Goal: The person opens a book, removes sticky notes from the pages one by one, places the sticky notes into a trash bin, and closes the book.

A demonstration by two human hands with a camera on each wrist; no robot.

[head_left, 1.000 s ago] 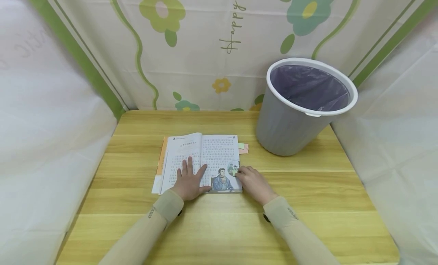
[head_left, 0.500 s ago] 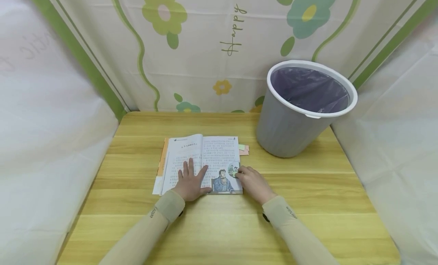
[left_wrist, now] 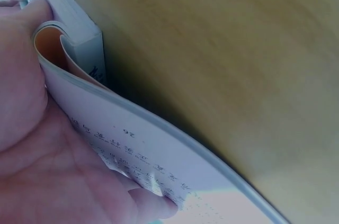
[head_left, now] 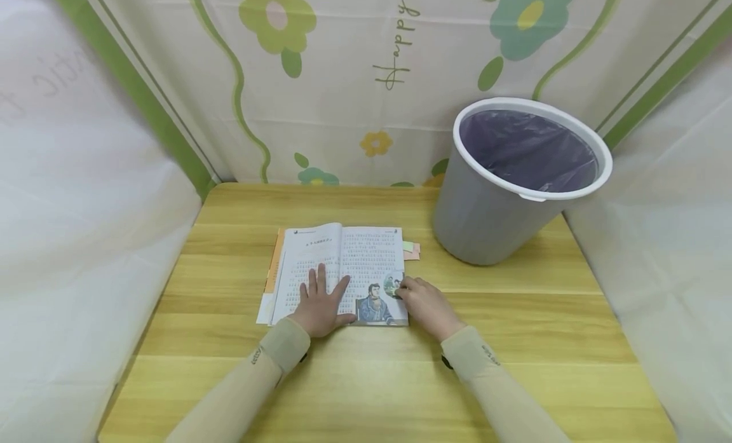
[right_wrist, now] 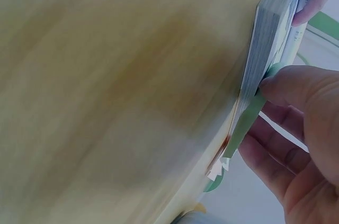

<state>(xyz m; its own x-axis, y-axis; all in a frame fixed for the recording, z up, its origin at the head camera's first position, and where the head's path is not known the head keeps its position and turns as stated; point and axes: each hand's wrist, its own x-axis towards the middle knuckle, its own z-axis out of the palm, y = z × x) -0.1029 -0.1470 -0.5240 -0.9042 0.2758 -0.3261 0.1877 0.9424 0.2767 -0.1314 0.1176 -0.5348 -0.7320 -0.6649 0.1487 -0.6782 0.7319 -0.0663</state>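
An open book (head_left: 372, 252) with printed pages lies on the wooden table, its lower right corner showing a drawing of a seated figure. Spread flat across the left page and the gutter is my left hand (head_left: 318, 308); its palm rests on the curved-up page (left_wrist: 159, 144) in the left wrist view. At the right page's edge, beside a round picture, my right hand (head_left: 426, 306) pinches a narrow green sticky note (right_wrist: 248, 123) between thumb and fingers. Pink and green page tabs (head_left: 412, 255) stick out from the book's right side, farther up.
A grey waste bin (head_left: 480, 208) lined with a purple bag stands at the table's back right. Behind the wooden table (head_left: 366, 392) hangs a flowered curtain (head_left: 337, 100), with white sheets at both sides.
The head view has shifted slightly. Both hands keep their places on the book, and the right fingers stay at the page edge with only slight movement.
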